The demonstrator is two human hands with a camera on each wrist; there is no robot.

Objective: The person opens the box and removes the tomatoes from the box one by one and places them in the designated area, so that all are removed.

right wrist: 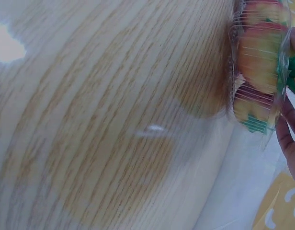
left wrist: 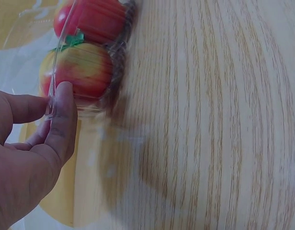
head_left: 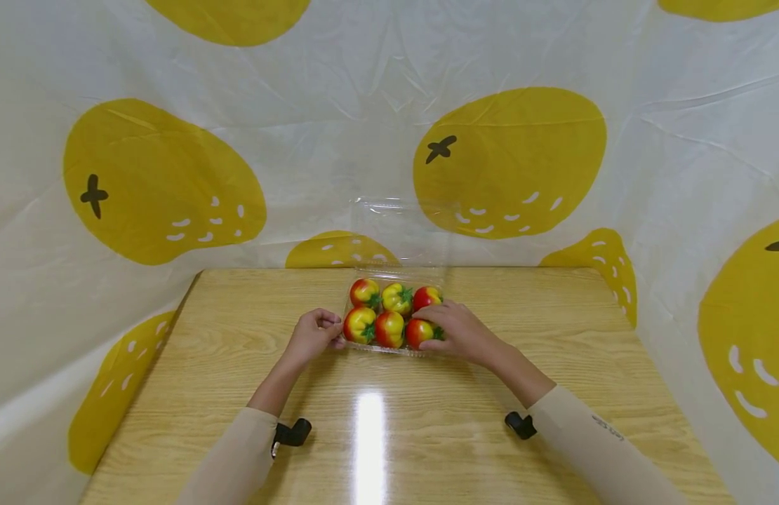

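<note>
A clear plastic clamshell container sits on the wooden table, its lid standing open at the back. Inside are several red-and-yellow tomatoes with green stems. My left hand pinches the container's left rim; in the left wrist view the thumb presses the clear rim beside a tomato. My right hand curls round the container's right front corner, fingers over the front right tomato. The right wrist view shows the container and a fingertip at its edge.
A white cloth with big yellow fruit prints hangs behind and to both sides of the table. Bare wood stretches left, right and in front of the container, with a bright light reflection near the front edge.
</note>
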